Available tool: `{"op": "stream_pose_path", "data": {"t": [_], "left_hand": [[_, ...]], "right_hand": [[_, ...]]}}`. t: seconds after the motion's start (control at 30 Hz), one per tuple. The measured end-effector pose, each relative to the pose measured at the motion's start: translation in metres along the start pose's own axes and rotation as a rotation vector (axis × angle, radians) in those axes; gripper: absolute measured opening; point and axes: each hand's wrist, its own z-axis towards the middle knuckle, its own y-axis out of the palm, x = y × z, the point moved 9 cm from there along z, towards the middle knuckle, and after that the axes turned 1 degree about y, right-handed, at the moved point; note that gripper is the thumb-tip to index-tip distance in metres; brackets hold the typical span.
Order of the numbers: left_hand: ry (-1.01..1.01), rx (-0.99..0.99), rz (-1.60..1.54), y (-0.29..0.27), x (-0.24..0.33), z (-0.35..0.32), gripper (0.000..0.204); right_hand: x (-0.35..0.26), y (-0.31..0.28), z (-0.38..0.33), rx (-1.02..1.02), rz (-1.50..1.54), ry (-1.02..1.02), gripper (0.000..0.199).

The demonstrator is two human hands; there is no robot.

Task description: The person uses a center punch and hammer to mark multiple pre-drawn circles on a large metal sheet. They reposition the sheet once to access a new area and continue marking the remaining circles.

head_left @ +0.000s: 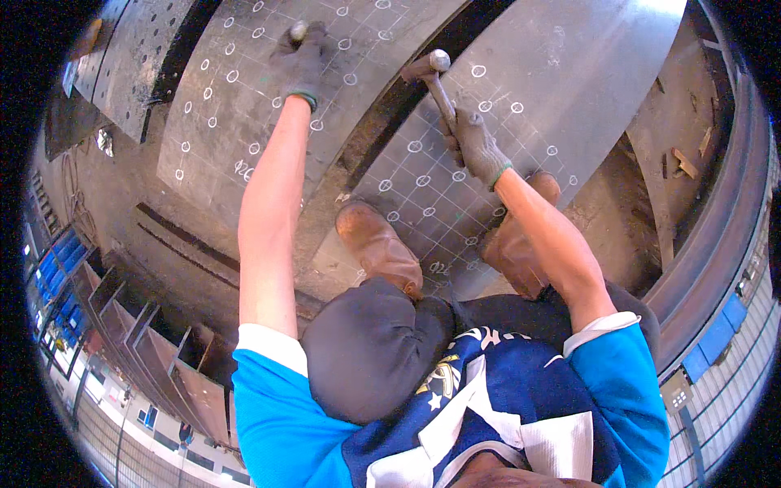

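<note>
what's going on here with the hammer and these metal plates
A person has a hammer in the right grip, its head apart from the round-topped tool in the left grip. The left grip is over the left plate; the right plate lies beside it. Both plates are marked out in white.

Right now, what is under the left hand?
Under the left hand lies a metal plate with white lines and circles. Any marks directly beneath are covered; the held tool shows only its top.
</note>
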Motion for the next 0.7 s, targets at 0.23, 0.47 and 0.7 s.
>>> {"op": "stream_pose_path", "data": {"t": [0.23,0.47,0.7], "left_hand": [[0.014,-0.247,0.220,0.063,-0.025,-0.010,0.029],[0.022,-0.271,0.278,0.082,-0.048,0.008,0.035],[0.108,-0.302,0.413,0.092,-0.028,0.001,0.025]], "right_hand": [[-0.018,-0.006,-0.004,0.089,0.086,-0.044,0.039],[-0.026,-0.022,0.007,0.048,0.226,-0.003,0.037],[-0.011,-0.024,0.016,0.061,0.246,0.011,0.035]]}}
